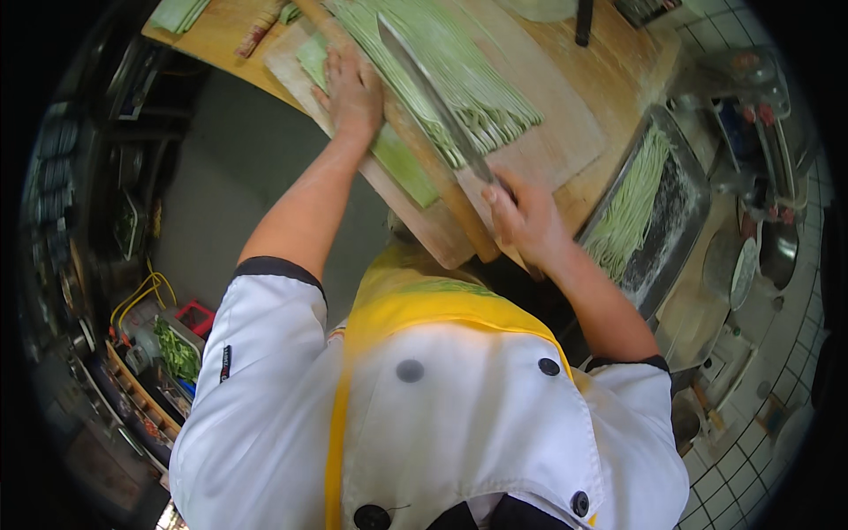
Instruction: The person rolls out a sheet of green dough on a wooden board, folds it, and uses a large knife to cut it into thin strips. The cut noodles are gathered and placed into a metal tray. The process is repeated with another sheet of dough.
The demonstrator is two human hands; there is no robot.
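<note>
My right hand (pixel 530 215) grips the handle of a long-bladed knife (pixel 434 99), whose blade points away from me over cut green noodles (pixel 457 73). My left hand (pixel 354 89) lies flat, fingers spread, on a long wooden rolling pin (pixel 424 156) and beside it. The pin runs between the noodles and a folded strip of green dough sheet (pixel 405 169). Noodles, dough and pin rest on a floured wooden board (pixel 563 142). The far end of the pin is cut off by the picture's edge.
The board lies on a wooden table (pixel 613 73). To the right, a metal tray (pixel 692 192) holds green noodles and loose flour. A small rolling pin (pixel 260 30) and stacked green dough sheets (pixel 177 13) lie at the upper left. Bowls (pixel 780 255) stand far right.
</note>
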